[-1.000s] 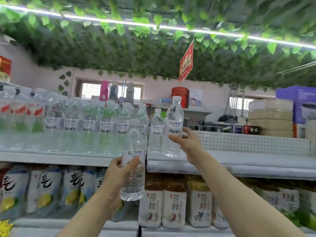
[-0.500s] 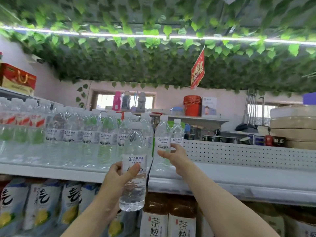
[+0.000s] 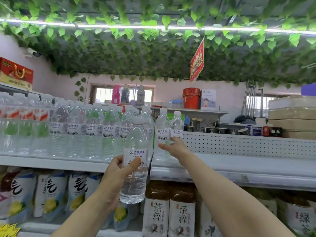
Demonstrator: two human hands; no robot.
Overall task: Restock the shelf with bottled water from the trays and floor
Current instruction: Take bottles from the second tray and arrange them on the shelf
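My left hand (image 3: 118, 173) grips a clear water bottle (image 3: 135, 185) with a white label, upright and in front of the white shelf's edge (image 3: 239, 168). My right hand (image 3: 173, 147) reaches onto that shelf, fingertips closed around the lower part of a second water bottle (image 3: 177, 124) that stands far back. Another bottle (image 3: 162, 129) of the same kind stands just left of it, by my thumb. A dense row of matching water bottles (image 3: 92, 130) fills the shelf to the left.
The shelf right of my right hand is bare up to a white perforated back panel (image 3: 248, 144). Below stand tea bottles (image 3: 182, 214) and blue-white pouches (image 3: 51, 194). Red-labelled bottles (image 3: 24, 113) are at far left. Leaf garlands hang overhead.
My right hand lowered its bottle and pushed it back onto the shelf behind the neighbouring bottle. The left hand kept its bottle at about the same place. The view tilted upward.
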